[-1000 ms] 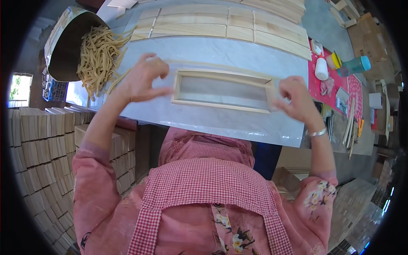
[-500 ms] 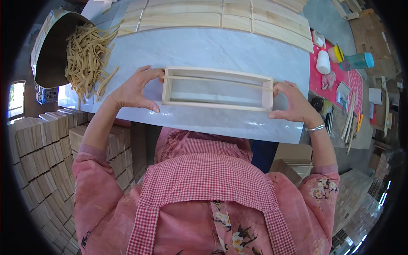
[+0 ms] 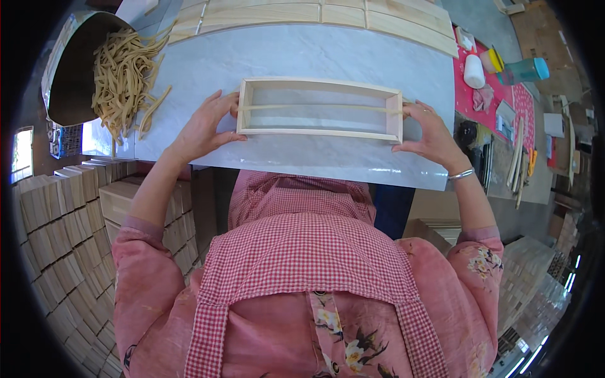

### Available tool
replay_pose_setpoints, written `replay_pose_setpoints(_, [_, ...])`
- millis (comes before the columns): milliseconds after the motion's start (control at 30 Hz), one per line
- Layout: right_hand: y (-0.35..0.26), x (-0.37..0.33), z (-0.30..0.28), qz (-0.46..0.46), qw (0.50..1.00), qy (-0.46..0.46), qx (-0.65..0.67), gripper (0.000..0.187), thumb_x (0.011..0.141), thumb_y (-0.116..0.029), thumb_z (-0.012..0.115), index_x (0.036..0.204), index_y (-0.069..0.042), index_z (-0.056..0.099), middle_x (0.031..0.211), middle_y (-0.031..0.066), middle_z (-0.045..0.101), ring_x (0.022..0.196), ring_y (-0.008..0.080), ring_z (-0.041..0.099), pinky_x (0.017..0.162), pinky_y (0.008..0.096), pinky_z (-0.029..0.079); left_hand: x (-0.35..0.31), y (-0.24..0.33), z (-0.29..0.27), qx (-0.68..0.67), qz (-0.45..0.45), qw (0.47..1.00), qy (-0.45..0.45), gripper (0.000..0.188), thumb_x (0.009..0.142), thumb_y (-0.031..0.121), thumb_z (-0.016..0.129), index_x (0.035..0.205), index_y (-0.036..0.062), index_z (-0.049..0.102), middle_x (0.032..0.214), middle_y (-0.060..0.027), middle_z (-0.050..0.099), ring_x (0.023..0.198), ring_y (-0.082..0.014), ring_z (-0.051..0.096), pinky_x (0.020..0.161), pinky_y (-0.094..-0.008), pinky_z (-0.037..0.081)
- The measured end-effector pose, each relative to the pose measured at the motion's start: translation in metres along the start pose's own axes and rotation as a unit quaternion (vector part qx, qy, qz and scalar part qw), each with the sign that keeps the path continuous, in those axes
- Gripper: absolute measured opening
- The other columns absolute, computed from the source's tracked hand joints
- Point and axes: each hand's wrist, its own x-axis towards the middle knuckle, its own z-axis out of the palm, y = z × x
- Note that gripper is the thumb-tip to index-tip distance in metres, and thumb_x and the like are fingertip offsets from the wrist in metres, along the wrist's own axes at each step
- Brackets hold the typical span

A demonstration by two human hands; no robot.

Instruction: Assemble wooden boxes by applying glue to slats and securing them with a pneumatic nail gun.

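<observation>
A shallow, open rectangular frame of pale wood (image 3: 321,133) sits lengthwise over the marbled tabletop. Stretched along it from end to end is a tan rubber band (image 3: 321,108), crossing the opening near the middle. My left hand (image 3: 203,130) grips the frame's left end, fingers bent at the band and thumb by the near corner. At the opposite end my right hand (image 3: 436,137) does the same, thumb close to the near right corner. Fingertips behind the end pieces are partly hidden. Many similar loose bands (image 3: 123,79) spill from a tipped metal container (image 3: 66,75) on the left.
Rows of pale wooden panels (image 3: 265,16) lie along the far side of the marbled table (image 3: 290,53). To the right are a white bottle (image 3: 474,72), a teal bottle (image 3: 526,70) and a pink cloth (image 3: 483,99). Stacked wooden pieces (image 3: 63,220) stand at the lower left.
The band has shifted from near the frame's far side toward its middle. In the picture, the frame, both hands and the table sit slightly higher.
</observation>
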Motion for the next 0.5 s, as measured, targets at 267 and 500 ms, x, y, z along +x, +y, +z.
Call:
replay_pose_setpoints(267, [0.007, -0.029, 0.030, -0.057, 0.996, 0.061, 0.016, 0.026, 0.079, -0.010, 0.080, 0.076, -0.004, 0.056, 0.079, 0.0057, 0.065, 0.102, 0.0254, 0.068, 0.112, 0.0444, 0.043, -0.027, 0.016, 0.045, 0.012, 0.005, 0.986, 0.166, 0.020, 0.082, 0.009, 0.079, 0.095, 0.0009, 0.066, 0.125, -0.0118, 0.069, 0.128, -0.0326, 0.059, 0.110, -0.0455, 0.045])
replay_pose_setpoints(500, [0.010, -0.033, 0.050, -0.069, 0.989, 0.127, 0.020, 0.017, 0.083, -0.007, 0.076, 0.079, -0.001, 0.060, 0.087, 0.0073, 0.067, 0.116, 0.0288, 0.065, 0.108, 0.0432, 0.045, -0.030, 0.013, 0.070, 0.041, 0.001, 0.973, 0.228, 0.020, 0.083, 0.002, 0.075, 0.101, -0.0018, 0.069, 0.126, -0.0134, 0.068, 0.126, -0.0331, 0.061, 0.103, -0.0395, 0.051])
